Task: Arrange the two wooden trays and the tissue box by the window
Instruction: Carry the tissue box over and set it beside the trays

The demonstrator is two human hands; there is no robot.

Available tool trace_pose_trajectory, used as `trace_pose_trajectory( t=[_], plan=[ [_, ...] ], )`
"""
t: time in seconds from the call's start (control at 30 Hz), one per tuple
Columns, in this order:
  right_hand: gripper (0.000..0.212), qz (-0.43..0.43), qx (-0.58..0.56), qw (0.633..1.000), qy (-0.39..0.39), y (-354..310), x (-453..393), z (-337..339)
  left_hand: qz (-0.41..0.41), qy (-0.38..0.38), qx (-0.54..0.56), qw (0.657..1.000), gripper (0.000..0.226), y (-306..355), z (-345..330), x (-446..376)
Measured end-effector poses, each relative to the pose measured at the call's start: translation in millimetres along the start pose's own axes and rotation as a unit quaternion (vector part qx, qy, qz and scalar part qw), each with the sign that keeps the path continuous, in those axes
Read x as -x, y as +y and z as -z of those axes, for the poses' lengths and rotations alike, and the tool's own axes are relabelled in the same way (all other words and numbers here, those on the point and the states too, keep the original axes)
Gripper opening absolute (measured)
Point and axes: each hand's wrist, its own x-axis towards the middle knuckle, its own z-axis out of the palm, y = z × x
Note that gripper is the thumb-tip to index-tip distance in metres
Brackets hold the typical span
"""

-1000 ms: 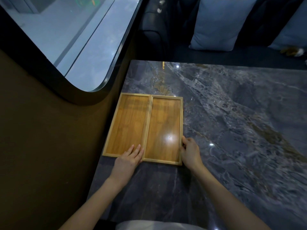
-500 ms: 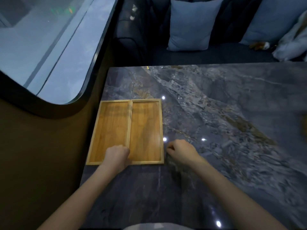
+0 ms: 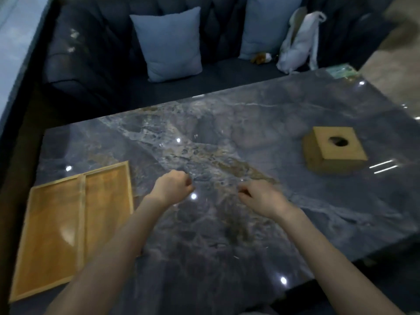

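Note:
Two flat wooden trays lie side by side at the table's left edge, the left tray (image 3: 48, 233) touching the right tray (image 3: 106, 208) along their long sides. A square wooden tissue box (image 3: 334, 153) with a round hole in its top stands far off at the right of the table. My left hand (image 3: 173, 186) hovers over the marble just right of the trays, fingers curled, holding nothing. My right hand (image 3: 261, 196) floats mid-table with loosely curled fingers, also holding nothing, well short of the tissue box.
The dark marble table (image 3: 227, 223) is glossy with light spots. A dark sofa behind it carries two blue cushions (image 3: 169, 45) and a white bag (image 3: 297, 42). The window (image 3: 13, 42) runs along the far left.
Both hands left the trays and moved right over the table. The view swung right, bringing the tissue box into sight. The trays stay put.

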Motion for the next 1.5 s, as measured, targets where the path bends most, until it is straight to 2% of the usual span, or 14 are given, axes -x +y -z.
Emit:
trace_pose_trajectory(
  t=[0.2, 0.4, 0.5, 0.6, 0.77, 0.83, 0.93, 1.1, 1.23, 1.37, 1.5],
  plan=[
    [0.02, -0.076, -0.019, 0.988, 0.135, 105.3, 26.6, 60.9, -0.105, 0.042, -0.016, 0.993, 0.03, 128.6, 15.8, -62.7],
    [0.019, -0.17, -0.035, 0.953, 0.249, 203.9, 47.8, 96.4, -0.176, 0.108, -0.045, 0.977, 0.032, 234.9, 0.0, -104.5],
    [0.023, -0.211, -0.049, 0.936, 0.278, 244.7, 52.1, 99.2, -0.211, 0.106, -0.038, 0.971, 0.034, 271.2, -13.0, -126.3],
    [0.03, -0.245, -0.091, 0.926, 0.272, 277.0, 48.9, 94.7, -0.221, 0.096, -0.013, 0.97, 0.038, 296.4, -26.9, -150.6],
    [0.042, -0.27, -0.177, 0.914, 0.248, 305.4, 35.2, 79.6, -0.204, 0.076, -0.043, 0.975, 0.061, 314.8, -52.4, -182.0],
    [0.045, -0.288, -0.226, 0.903, 0.227, 309.2, 28.4, 74.4, -0.191, 0.064, -0.021, 0.979, 0.067, 316.6, -54.6, -193.0],
    [0.039, -0.281, -0.289, 0.888, 0.221, 313.8, 18.6, 66.8, -0.182, 0.059, 0.06, 0.98, 0.057, 319.8, -51.5, -212.3],
    [0.031, -0.266, -0.382, 0.851, 0.243, 316.7, 10.7, 53.5, -0.148, -0.023, 0.17, 0.974, 0.049, 319.9, -53.5, -232.8],
    [0.032, -0.25, -0.412, 0.836, 0.263, 319.9, 10.2, 46.4, -0.101, -0.072, 0.279, 0.952, 0.046, 316.0, -57.6, -240.3],
    [0.03, -0.247, -0.417, 0.827, 0.285, 319.7, 9.5, 41.6, -0.069, -0.118, 0.385, 0.913, 0.051, 314.9, -59.7, -240.1],
    [0.032, -0.237, -0.417, 0.826, 0.297, 319.0, 9.6, 42.6, -0.073, -0.101, 0.388, 0.913, 0.047, 314.1, -64.7, -235.4]
  ],
)
